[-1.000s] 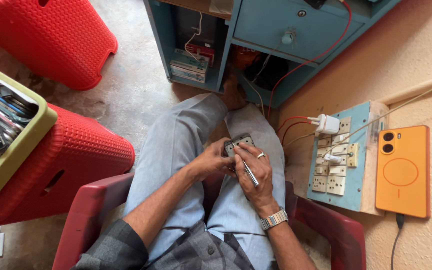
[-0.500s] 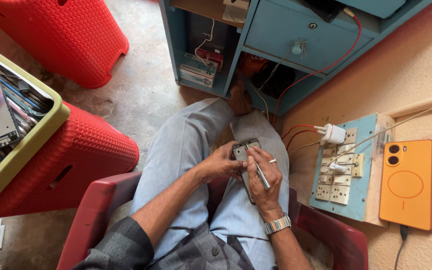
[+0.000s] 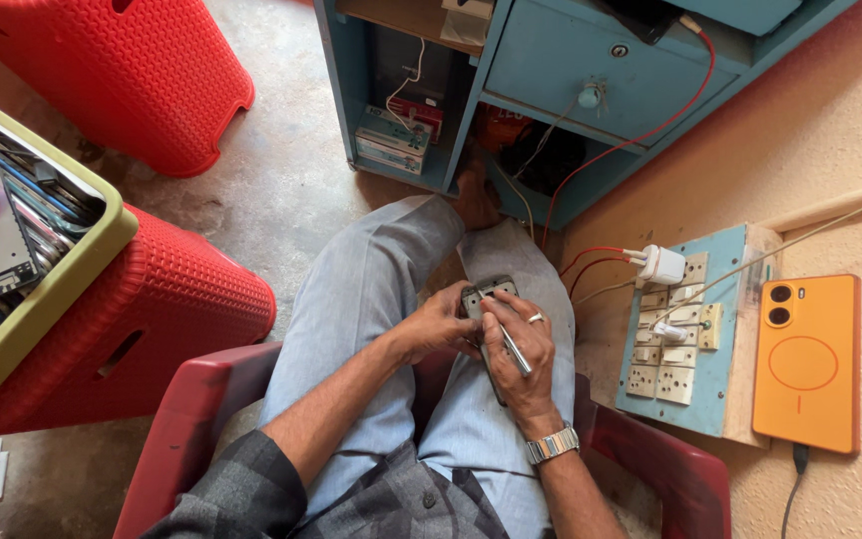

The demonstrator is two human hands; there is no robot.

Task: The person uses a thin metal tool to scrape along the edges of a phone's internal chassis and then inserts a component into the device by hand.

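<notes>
Grey phone between both hands

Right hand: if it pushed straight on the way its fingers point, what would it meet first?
The right hand points up-frame at the phone held by the left hand. It already touches it; beyond lies the knee, depth unclear.

stools: red textured plastic | floor: rough concrete | cabinet: matt blue painted wood | watch: shiny metal | trousers: smooth cloth
</notes>
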